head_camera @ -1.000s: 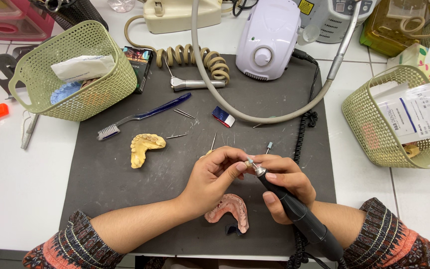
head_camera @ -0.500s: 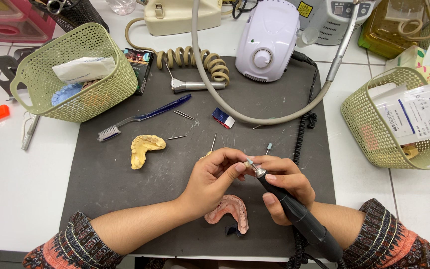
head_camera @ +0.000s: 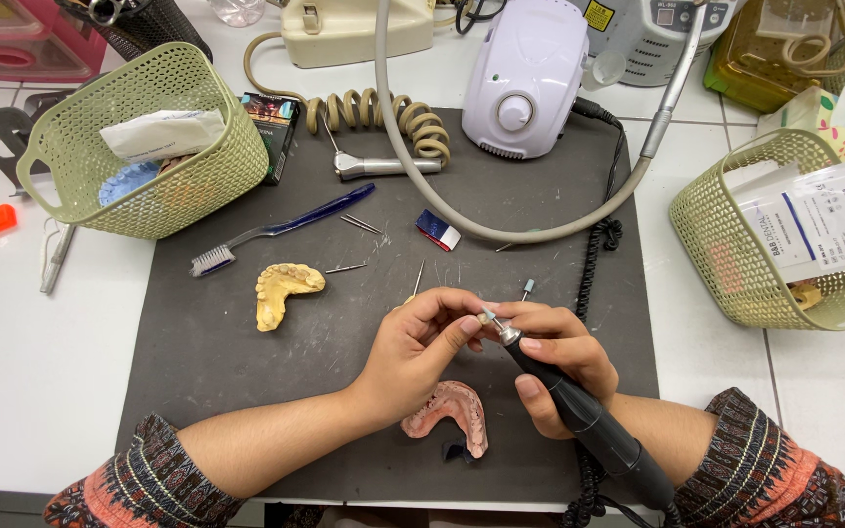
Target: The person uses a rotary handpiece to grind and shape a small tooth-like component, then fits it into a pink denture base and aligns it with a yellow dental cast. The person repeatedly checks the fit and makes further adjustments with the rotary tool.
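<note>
Black rotary handpiece (head_camera: 579, 416) at mat centre, tip pointing 11 o'clock; right hand (head_camera: 555, 362) clenched round its barrel; left hand (head_camera: 422, 347) pinching at bur end, fingertips closed on tip; no shift since a second ago, so work at tip continues; pink denture (head_camera: 452, 416) at 6 o'clock below hands; yellow cast (head_camera: 281, 290) at 9 o'clock; blue toothbrush (head_camera: 276, 230) at 10; grey mat (head_camera: 207, 342) beneath.
</note>
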